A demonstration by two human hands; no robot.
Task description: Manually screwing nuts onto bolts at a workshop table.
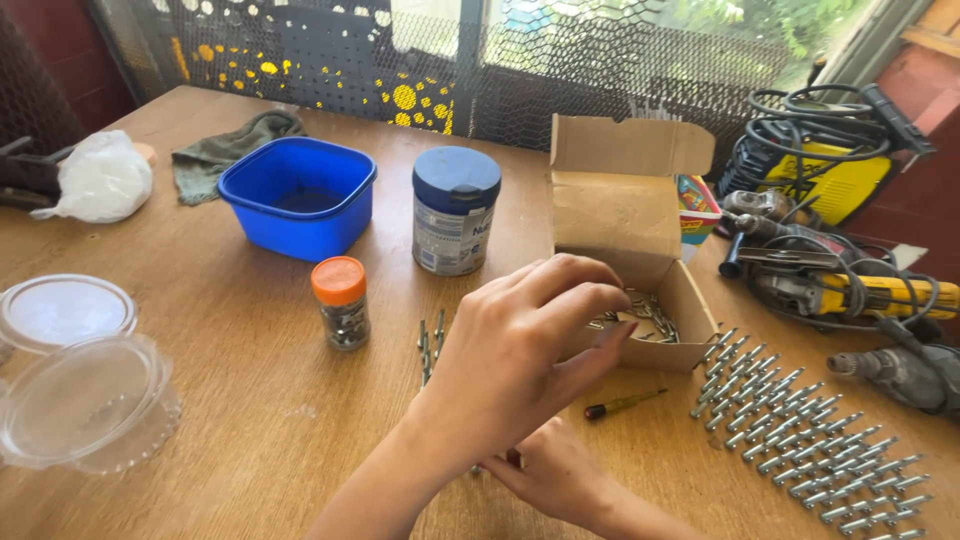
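Over the open front of the cardboard box (625, 240), one hand (520, 350) hovers with its fingers (575, 290) curled and drawn close together toward the thumb. The forearm crosses from the lower left, so it is probably the left hand. Whether a screw is pinched between the tips cannot be told, since the back of the hand hides them. The loose screws in the box (650, 315) lie just beyond and to the right of those fingertips, on the box's low floor, tangled with no common axis.

The other hand (555, 470) rests on the table (250, 400) in front of the box, nearer the person, palm down and partly hidden beneath the first forearm; its grip cannot be read either. It is the farther of the two from the box.

Right of the box, rows of screws (810, 430) lie side by side, long axes running diagonally up toward the box's right corner. A small screwdriver (620, 404) lies just in front of the box, and a few long bits (430, 345) lie to its left. The box's upright back flap closes the far side; open table lies left of it toward the orange-capped jar (342, 300).
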